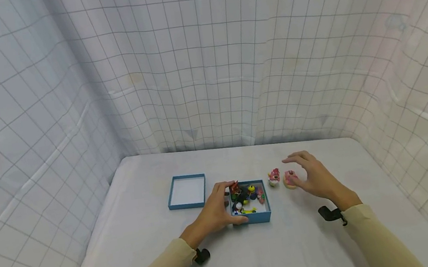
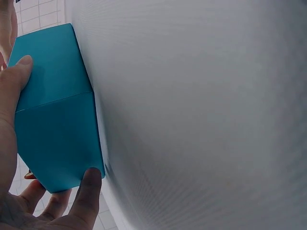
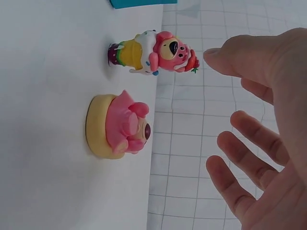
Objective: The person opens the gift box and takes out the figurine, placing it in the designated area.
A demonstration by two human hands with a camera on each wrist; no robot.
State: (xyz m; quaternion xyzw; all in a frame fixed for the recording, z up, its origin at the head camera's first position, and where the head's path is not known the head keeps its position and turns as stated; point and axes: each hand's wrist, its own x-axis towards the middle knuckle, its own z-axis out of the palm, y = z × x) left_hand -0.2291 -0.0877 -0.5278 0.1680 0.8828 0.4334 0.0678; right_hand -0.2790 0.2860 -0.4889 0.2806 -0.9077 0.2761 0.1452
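Note:
My left hand [image 1: 213, 212] grips the blue box [image 1: 259, 217] from its left side, thumb along the near wall and fingers at the far corner. Several small toy figures [image 1: 243, 197] lie jumbled inside it. In the left wrist view the box's outer walls [image 2: 57, 143] show between thumb and fingers. Above the table, to the right, my right hand [image 1: 314, 177] is spread and holds nothing. Below it sits a pink bear figurine on a round yellow base [image 3: 127, 124]. Beside that stands a taller pink bear figurine in a yellow cup [image 3: 144, 53], upright, apart from my thumb.
A shallow blue-edged lid [image 1: 189, 206] with a white inside lies to the left of the box. The white table [image 1: 296, 249] ends at a grid-patterned curtain [image 1: 199, 85], which hangs at the back and both sides.

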